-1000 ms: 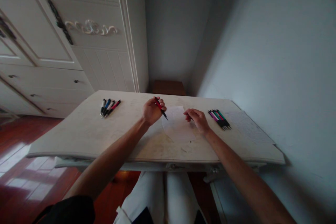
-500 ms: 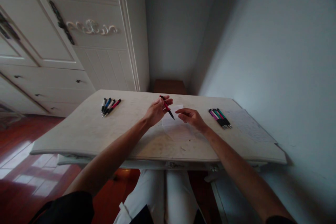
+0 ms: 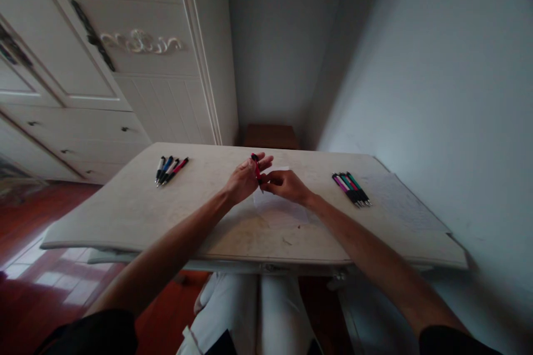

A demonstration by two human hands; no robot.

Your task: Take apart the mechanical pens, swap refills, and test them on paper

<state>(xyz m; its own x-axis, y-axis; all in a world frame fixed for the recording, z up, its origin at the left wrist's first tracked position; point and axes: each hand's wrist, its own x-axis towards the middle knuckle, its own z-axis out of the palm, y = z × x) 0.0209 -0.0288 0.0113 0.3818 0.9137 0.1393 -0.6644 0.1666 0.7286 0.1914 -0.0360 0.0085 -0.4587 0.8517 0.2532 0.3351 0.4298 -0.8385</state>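
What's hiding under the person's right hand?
Under the right hand is a pale sheet of paper on the table. Its near part shows, but the hand and wrist cover some of it, so anything there can't be seen.

The right fingers partly hide the red pen, and the far-right sheet is illegible.

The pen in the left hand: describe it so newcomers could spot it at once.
Find the pale table, then the paper near its middle, where the right hand meets the left hand. The red-and-black pen there is the only one held, not lying on the table.
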